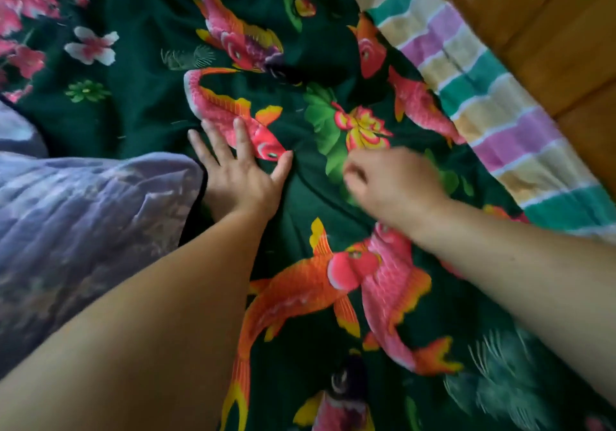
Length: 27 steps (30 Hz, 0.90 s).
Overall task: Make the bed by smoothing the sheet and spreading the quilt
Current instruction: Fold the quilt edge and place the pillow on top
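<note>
A dark green sheet point(143, 73) printed with pink and orange koi and flowers covers most of the view, creased around the middle. My left hand point(240, 174) lies flat on it with fingers spread, pressing the cloth beside a pink fish. My right hand point(390, 184) is blurred, its fingers curled into the sheet over a green leaf print, seemingly pinching a fold. A pale lilac quilt point(76, 217) is bunched at the left, against my left wrist.
A striped cloth point(493, 110) in teal, cream and purple bands runs along the right side under the green sheet. Beyond it stands a wooden surface point(546, 20) at the upper right.
</note>
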### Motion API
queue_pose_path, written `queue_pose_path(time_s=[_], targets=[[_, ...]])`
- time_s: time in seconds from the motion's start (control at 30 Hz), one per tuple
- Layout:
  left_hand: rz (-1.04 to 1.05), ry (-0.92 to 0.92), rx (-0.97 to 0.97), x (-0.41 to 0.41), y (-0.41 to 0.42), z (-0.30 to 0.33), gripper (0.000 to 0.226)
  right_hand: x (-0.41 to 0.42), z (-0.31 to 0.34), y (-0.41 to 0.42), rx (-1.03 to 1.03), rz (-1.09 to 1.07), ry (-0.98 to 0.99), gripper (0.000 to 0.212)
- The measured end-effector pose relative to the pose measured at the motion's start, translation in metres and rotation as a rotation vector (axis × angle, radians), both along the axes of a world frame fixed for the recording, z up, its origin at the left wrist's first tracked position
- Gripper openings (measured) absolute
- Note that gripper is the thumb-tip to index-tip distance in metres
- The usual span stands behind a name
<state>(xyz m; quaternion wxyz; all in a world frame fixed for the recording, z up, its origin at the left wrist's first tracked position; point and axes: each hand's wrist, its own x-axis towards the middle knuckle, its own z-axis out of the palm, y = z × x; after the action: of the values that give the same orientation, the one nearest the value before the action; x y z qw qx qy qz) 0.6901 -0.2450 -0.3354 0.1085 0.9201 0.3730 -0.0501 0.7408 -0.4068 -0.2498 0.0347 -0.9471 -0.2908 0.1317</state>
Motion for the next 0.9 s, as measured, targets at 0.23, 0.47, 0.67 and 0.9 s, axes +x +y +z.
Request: queue_pose_path(time_s=[0.23, 0.47, 0.67, 0.9], targets=[[0.026, -0.077, 0.099, 0.008, 0.007, -0.012, 0.089, 0.134, -0.062, 0.106, 0.251, 0.293, -0.429, 0.047], [0.037, -0.060, 0.169, 0.011, 0.006, -0.016, 0.076, 0.143, -0.098, 0.127, 0.251, 0.250, -0.209, 0.063], [0.083, 0.020, 0.079, 0.028, 0.022, -0.007, 0.080, 0.144, -0.105, 0.129, 0.322, 0.217, -0.249, 0.049], [0.381, -0.034, -0.045, 0.140, 0.138, 0.001, 0.065, 0.145, -0.104, 0.127, 0.347, 0.225, -0.280, 0.047]])
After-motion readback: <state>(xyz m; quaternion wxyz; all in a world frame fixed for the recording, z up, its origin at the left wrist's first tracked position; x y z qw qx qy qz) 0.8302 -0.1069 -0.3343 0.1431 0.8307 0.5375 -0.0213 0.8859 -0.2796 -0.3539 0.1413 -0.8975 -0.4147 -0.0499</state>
